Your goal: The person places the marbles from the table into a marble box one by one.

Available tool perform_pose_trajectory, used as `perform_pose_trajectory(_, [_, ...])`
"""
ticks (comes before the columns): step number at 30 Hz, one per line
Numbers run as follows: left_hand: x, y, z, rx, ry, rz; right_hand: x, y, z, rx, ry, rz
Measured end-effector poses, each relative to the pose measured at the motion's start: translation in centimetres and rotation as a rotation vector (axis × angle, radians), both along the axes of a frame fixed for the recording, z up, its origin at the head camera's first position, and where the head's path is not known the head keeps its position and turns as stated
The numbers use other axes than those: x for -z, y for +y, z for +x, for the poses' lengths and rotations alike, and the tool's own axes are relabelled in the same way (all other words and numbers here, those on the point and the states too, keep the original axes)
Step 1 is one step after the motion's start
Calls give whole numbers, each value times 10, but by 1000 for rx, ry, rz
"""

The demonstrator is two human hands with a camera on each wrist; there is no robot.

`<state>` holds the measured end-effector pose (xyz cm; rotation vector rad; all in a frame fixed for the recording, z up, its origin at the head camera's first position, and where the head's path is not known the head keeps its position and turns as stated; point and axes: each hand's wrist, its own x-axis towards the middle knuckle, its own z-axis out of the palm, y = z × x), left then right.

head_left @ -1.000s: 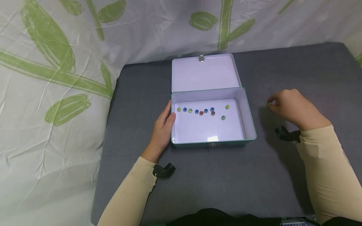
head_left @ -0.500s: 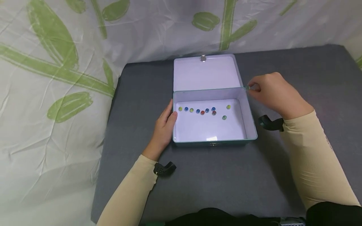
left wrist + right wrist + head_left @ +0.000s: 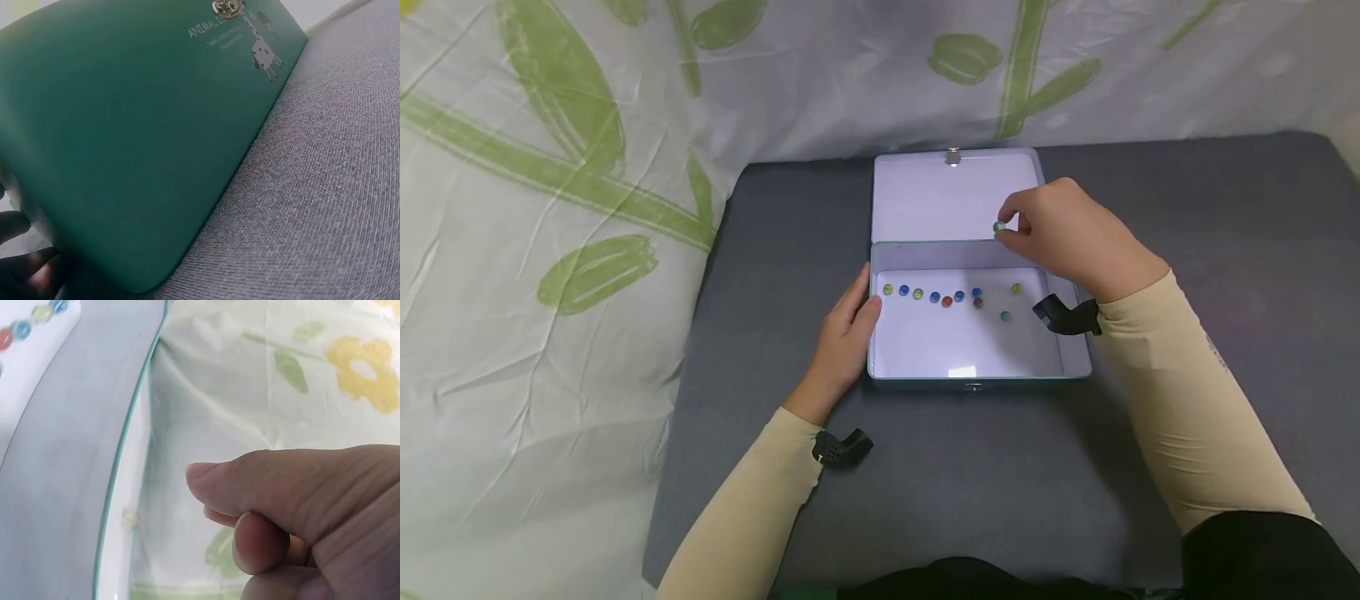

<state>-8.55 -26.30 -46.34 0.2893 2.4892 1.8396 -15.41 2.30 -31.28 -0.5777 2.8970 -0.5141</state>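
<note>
A green tin box with a white inside stands on the table, its hinged lid laid back. My left hand grips the box's left wall, thumb over the rim and fingers along the outside. In the left wrist view, dark fingertips show beside the box's green front. Between thumb and forefinger my right hand pinches a green marble, above the hinge side of the box. Seen from the right wrist, my thumb hides the marble. Inside the box, several blue, yellow-green and red marbles form a rough row, including a blue one.
To the right of that row lie a yellow marble and a green marble. The dark grey tabletop ends at a leaf-patterned white sheet behind and left. A metal clasp sits on the lid's far edge.
From right of the box, my right hand has carried the green marble leftward, over the lid's near edge. My left hand keeps its place on the box. The view has shifted slightly.
</note>
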Motion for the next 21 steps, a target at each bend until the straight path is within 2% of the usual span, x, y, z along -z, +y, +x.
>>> perform_pose_trajectory(8, [-2,6,0,19,10,7,3,-25,-3,-96,5,-42])
perform_pose_trajectory(16, [-4,12,3,33,17,12,18,-38,-3,-144,-6,-31])
perform_pose_trajectory(21, [-5,14,5,36,18,13,31,-41,-4,-151,-51,-22])
